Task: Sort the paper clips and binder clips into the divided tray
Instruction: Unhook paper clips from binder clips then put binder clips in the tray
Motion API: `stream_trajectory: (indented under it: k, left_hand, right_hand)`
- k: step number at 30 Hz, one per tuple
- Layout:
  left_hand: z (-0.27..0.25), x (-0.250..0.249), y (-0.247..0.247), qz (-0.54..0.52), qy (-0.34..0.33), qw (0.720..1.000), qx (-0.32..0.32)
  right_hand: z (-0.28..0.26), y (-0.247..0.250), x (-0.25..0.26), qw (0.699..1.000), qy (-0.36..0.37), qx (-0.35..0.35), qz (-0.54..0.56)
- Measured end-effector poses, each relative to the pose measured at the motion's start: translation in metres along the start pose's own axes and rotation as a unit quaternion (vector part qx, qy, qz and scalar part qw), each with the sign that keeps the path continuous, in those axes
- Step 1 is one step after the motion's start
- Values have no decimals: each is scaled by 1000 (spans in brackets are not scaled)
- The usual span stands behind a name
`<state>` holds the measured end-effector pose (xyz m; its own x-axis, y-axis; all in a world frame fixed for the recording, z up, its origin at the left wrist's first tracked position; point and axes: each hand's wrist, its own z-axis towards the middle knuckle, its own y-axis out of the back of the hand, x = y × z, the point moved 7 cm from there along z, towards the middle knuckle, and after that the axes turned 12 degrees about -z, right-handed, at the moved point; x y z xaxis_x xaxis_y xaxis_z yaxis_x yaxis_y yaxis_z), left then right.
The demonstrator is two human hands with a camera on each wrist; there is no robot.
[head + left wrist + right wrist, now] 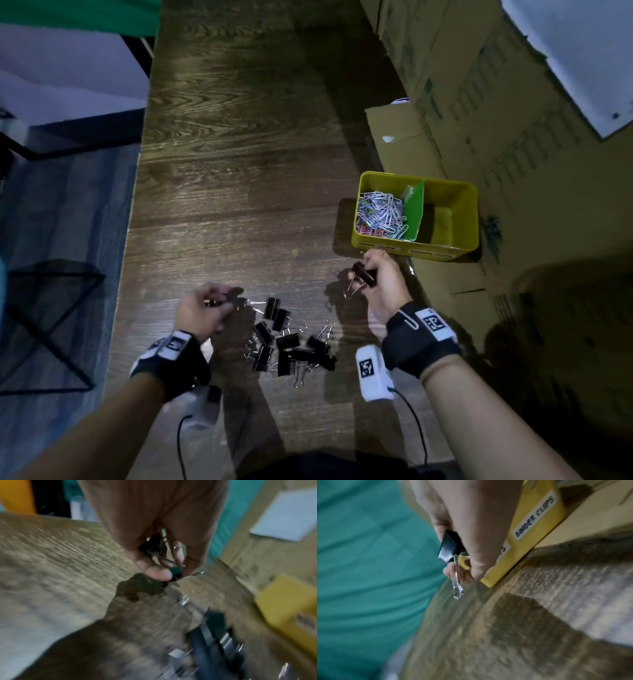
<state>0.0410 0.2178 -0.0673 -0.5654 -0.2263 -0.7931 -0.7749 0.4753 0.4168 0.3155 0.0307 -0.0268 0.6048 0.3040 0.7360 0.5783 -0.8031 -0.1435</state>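
Fingers of the right hand (380,284) curl round a black metal binder clip (363,273); the left hand (202,310) pinches a small black clip (175,573). Between them lies a black binder clip pile (291,346). Just beyond the right hand, a yellow divided tray (445,251) holds paper clips (380,214) in its left compartment.

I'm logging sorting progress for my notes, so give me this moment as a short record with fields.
left hand: holds a small binder clip
right hand: grips a black binder clip near the tray
tray: yellow, green divider
left compartment: paper clips
right compartment: no clips visible
table: pile of black binder clips unsorted
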Motion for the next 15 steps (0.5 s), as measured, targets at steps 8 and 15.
stream_trajectory:
  k: [8,15]
  left_hand:
    - [-12,-142,-100,-423,101,885,167]
    - [-32,-246,-239,-340,115,874,327]
  right_hand:
    - [-3,46,86,970,50,84,222]
    - [26,105,122,992,31,-120,39]
